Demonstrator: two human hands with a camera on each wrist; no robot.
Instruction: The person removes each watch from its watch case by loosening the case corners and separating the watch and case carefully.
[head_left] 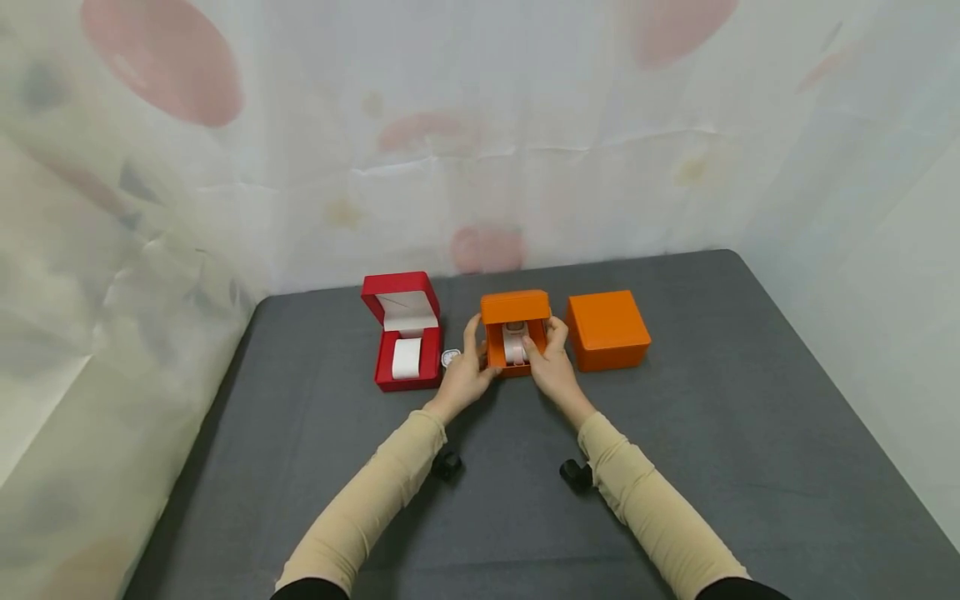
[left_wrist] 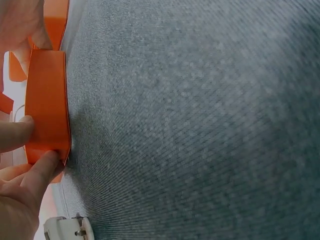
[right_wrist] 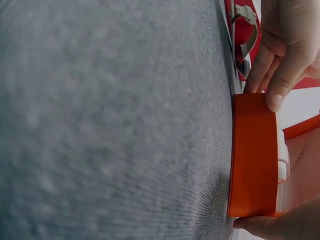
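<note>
A small orange box (head_left: 514, 310) stands open on the grey table (head_left: 315, 467), its lid raised. A pale watch on a cushion (head_left: 514, 342) sits inside. My left hand (head_left: 480, 350) grips the box's left side, thumb on the front wall, fingers up the side. My right hand (head_left: 542, 337) holds the right side, thumb at the front edge by the cushion. In the left wrist view my fingertips (left_wrist: 47, 167) press the orange wall (left_wrist: 47, 105). In the right wrist view my thumb (right_wrist: 280, 226) meets the same wall (right_wrist: 254, 155), with the left hand's fingers (right_wrist: 282, 60) opposite.
A red box (head_left: 401, 333) stands open at the left with a white cushion inside. A loose watch (head_left: 450, 358) lies between it and my left hand. A shut orange box (head_left: 607, 329) sits just right of my right hand. A patterned curtain hangs behind.
</note>
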